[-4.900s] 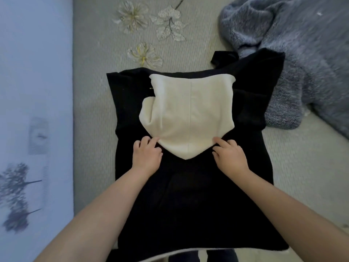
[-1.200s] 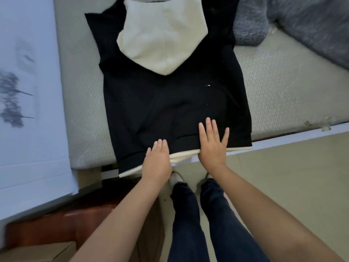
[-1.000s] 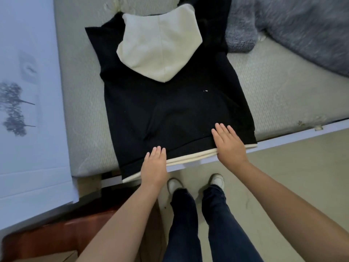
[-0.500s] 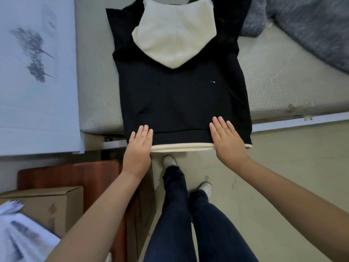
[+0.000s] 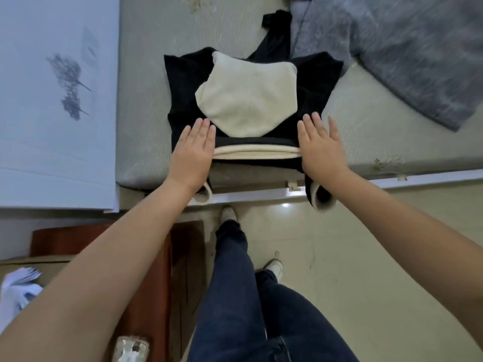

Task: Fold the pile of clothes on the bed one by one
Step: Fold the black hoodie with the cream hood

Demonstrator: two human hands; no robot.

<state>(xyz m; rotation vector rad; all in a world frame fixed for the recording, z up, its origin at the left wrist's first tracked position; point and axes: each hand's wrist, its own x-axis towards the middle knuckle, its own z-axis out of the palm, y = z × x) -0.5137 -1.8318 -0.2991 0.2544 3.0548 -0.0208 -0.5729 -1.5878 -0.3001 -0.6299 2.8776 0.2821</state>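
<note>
Since 0.5 s ago we brought the hoodie's cream hem up toward its hood, halving the garment at the bed edge. L to R: our left hand lies flat, fingers straight; right hand likewise; grey knit lies w/ the rest, far right.

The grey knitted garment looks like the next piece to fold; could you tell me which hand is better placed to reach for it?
The right hand. It lies flat on the right edge of the folded black hoodie, the side where the grey knitted garment is heaped. The left hand would have to cross over the hoodie.
</note>
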